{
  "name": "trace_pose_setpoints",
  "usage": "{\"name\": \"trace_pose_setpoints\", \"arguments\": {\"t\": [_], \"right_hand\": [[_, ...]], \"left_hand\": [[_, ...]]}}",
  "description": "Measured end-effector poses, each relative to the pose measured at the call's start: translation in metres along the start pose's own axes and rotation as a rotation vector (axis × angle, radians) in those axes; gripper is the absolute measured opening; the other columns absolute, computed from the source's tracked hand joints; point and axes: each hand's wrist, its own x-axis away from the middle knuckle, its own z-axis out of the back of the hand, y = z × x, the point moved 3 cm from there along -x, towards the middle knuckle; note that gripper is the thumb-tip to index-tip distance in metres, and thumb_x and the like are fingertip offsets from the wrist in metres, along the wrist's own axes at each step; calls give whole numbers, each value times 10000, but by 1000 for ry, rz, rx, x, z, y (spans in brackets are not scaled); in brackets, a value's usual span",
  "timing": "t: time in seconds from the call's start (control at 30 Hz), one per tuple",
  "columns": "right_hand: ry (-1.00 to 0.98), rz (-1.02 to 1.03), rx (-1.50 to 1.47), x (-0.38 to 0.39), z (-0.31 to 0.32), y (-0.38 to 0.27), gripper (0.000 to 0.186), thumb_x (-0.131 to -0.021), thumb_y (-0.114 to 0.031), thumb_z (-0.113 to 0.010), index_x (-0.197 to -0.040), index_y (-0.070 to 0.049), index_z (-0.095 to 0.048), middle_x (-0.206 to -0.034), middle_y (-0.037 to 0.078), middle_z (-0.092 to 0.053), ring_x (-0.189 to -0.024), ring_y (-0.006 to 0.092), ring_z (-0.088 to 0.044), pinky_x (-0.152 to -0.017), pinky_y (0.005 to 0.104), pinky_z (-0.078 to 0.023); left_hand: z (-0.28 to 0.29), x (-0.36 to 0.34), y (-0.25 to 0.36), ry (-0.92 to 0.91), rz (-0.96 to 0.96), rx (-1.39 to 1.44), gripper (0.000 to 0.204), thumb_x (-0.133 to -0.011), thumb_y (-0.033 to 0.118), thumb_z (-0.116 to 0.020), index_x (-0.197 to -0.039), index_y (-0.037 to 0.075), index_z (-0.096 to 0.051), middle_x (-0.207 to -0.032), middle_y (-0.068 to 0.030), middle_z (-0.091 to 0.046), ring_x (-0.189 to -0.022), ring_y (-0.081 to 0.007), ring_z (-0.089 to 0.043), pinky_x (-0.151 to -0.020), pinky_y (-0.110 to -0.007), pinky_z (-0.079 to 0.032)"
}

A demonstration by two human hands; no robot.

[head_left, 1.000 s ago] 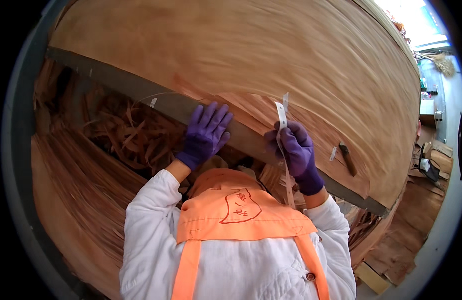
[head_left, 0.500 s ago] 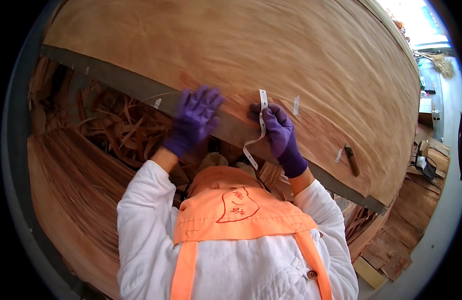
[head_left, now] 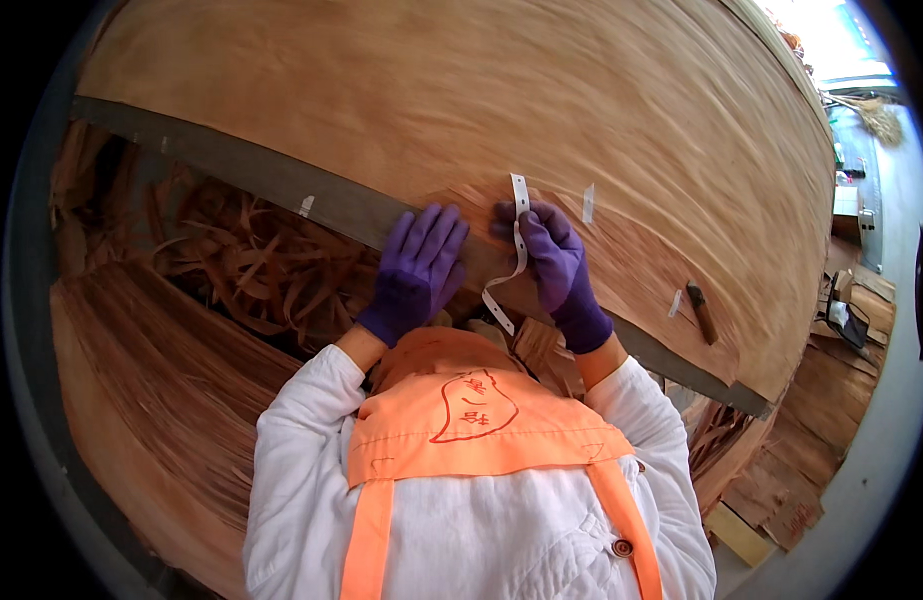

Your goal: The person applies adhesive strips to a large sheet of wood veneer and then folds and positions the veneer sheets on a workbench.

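Observation:
My left hand, in a purple glove, lies with its fingers stretched out, the fingertips at the near edge of a large wood veneer sheet. In my right hand, also gloved in purple, a narrow white strip of perforated tape is pinched between thumb and fingers. The strip's upper end sticks up past the fingers, and its lower part hangs in a curl towards my body. Under my right hand is a redder piece of veneer along the near edge. White tape bits are stuck on the veneer.
A knife with a brown handle rests on the veneer at the right. A grey table edge runs along the front. Below at left are curled veneer scraps and a stack of veneer sheets. A broom is far right.
My left hand has moved right and come to rest flatter at the veneer edge. The thin sliver trailing left of it is no longer seen. My right hand keeps the tape, barely moving.

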Motion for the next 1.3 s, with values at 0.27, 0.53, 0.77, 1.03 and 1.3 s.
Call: {"name": "trace_pose_setpoints", "arguments": {"t": [0.27, 0.53, 0.77, 1.03, 1.3], "right_hand": [[41, -114, -30, 1, -4, -8, 218, -923, -169, -485, -1066, -14, -540, -1039, 80, -603, -897, 189, -606, -789, 302, -478], [14, -14, -42, -1, -2, 0, 208, -923, -161, -486, -1029, 1, -562, -990, 60, -611, -903, 143, -588, -834, 296, -468], [14, 0, -41, 0, -4, -2, 209, -921, -156, -489, -1037, 2, -563, -988, 57, -612, -899, 138, -586, -831, 287, -465], [48, -35, -5, -1, -4, 2, 214, -912, -149, -500, -1044, 8, -562, -990, 62, -613, -900, 139, -586, -814, 280, -461], [46, -7, -2, 3, -4, -2, 200, -913, -152, -499, -1033, -7, -565, -952, 65, -630, -871, 131, -588, -785, 268, -463]], "left_hand": [[-11, -1, -2, 37, -16, -40, 510, -812, 219, -567, -1268, 27, -444, -1358, -146, -390, -1279, -315, -333, -1045, -493, -229], [-9, -7, -3, 61, -28, -27, 482, -819, 221, -561, -1248, 24, -466, -1342, -150, -415, -1269, -318, -357, -1044, -490, -235], [-7, -10, -4, 86, -30, 4, 465, -805, 185, -576, -1227, 16, -478, -1318, -158, -434, -1241, -326, -390, -1026, -475, -276], [-5, -24, -11, 283, -19, 38, 342, -798, 81, -541, -1134, 16, -552, -1108, -123, -524, -977, -306, -516, -870, -442, -397], [-4, -37, -8, 278, 74, -67, 288, -796, 89, -535, -1070, 81, -625, -1012, -59, -523, -912, -272, -494, -829, -402, -406]]}}
